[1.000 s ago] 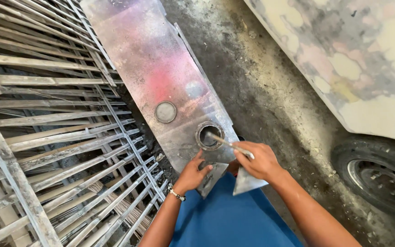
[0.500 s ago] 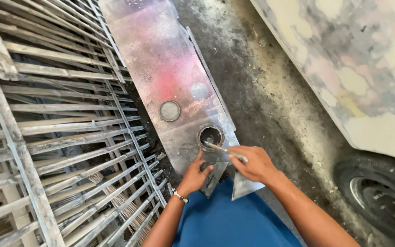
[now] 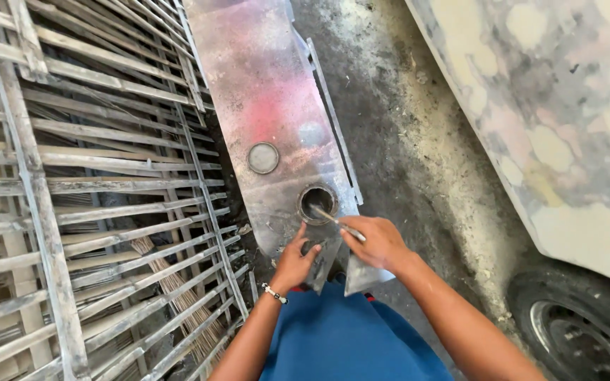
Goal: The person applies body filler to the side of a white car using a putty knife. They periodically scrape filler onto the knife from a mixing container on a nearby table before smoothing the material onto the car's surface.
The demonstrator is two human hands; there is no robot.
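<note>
Gripping a thin metal tool (image 3: 335,220), the right hand (image 3: 379,243) has its fingers closed round the shaft, and the tool's tip reaches into the round open hole (image 3: 317,203) near the lower end of the long metal panel (image 3: 266,92). Against the picture half a second earlier little has changed: both hands sit in the same spots by the hole, the tool is angled much as before, and only the view has drifted slightly.

Taking the panel as the landmark and reading from left to right: well to its left stands a stack of dusty grey metal grilles (image 3: 86,190), their bars running right up beside the panel's left edge. On the panel itself, a round capped fitting (image 3: 263,158) sits up and left of the hole, above a reddish patch of paint. The left hand (image 3: 296,261) lies at the panel's lower edge just below the hole, fingers curled and pressing on the metal rather than closed round anything; a beaded bracelet (image 3: 274,293) circles its wrist. Both forearms rise from the bottom of the view over blue clothing (image 3: 351,339). Right of the panel is dirty concrete floor (image 3: 418,155), and further right a vehicle body (image 3: 559,120) with mottled, patchy filler, its black tyre (image 3: 580,331) below. No labels or packages show.
</note>
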